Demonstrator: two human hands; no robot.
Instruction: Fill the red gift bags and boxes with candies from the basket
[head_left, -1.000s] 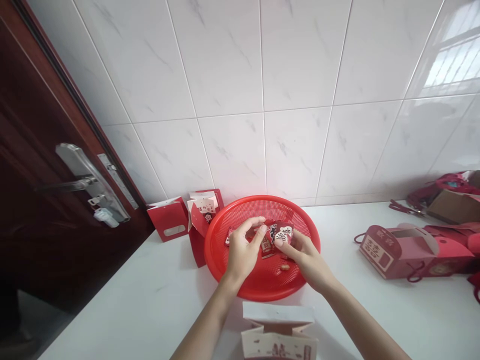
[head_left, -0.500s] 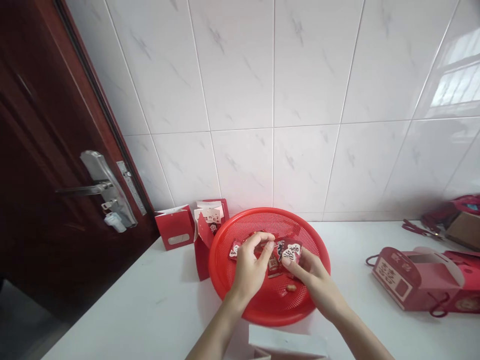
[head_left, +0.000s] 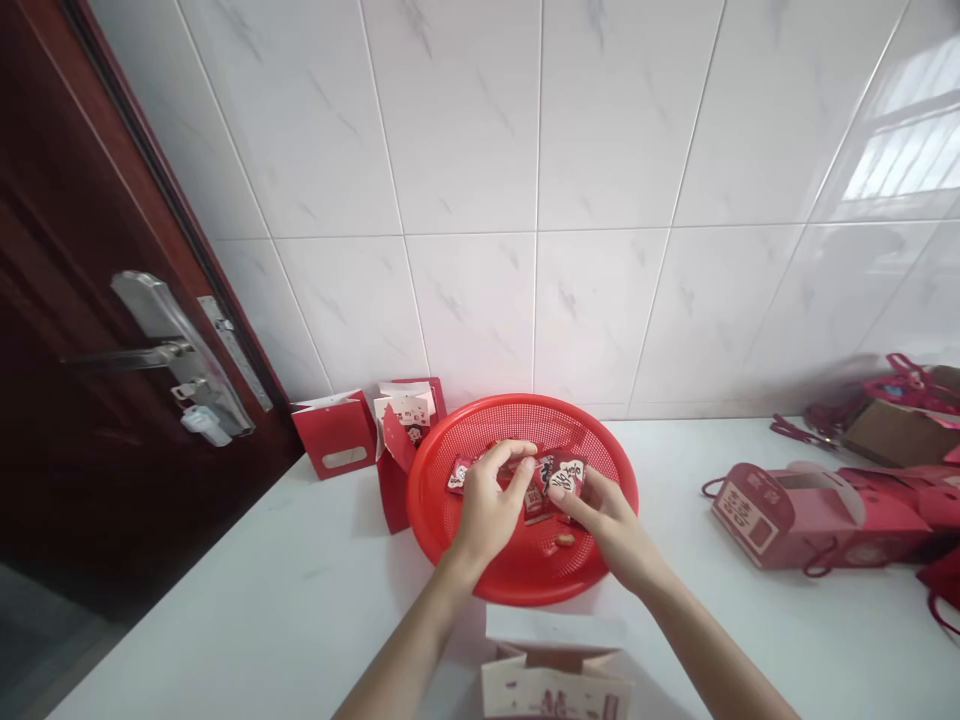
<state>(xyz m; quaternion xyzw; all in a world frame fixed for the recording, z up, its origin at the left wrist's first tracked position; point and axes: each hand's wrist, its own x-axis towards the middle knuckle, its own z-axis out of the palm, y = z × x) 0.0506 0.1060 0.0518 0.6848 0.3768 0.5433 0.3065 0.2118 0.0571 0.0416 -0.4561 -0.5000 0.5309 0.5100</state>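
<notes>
Over the red plastic basket (head_left: 442, 570), my right hand (head_left: 619, 530) grips a red snack packet (head_left: 568, 474) with a white label and dark characters, the thumb lying on its front. My left hand (head_left: 487, 505) is curled just left of that packet, thumb and fingers close together; what lies between them, if anything, is hidden. Inside the basket are another red packet (head_left: 533, 504) below the hands, a small red packet (head_left: 458, 473) at the left, and a peanut (head_left: 565, 540) near the right hand. The hands cover part of the contents.
An open paper box (head_left: 555, 690) stands in front of the basket. Red boxes (head_left: 337, 435) lean by the tiled wall at the back left. Pink and red gift boxes (head_left: 795, 515) with cord handles and a brown box (head_left: 885, 432) lie at the right. A door with a handle (head_left: 161, 350) is at the left.
The view has tilted down and shifted right, showing more of the paper box in front and the boxes at the right. Both hands keep nearly the same pose over the basket.
</notes>
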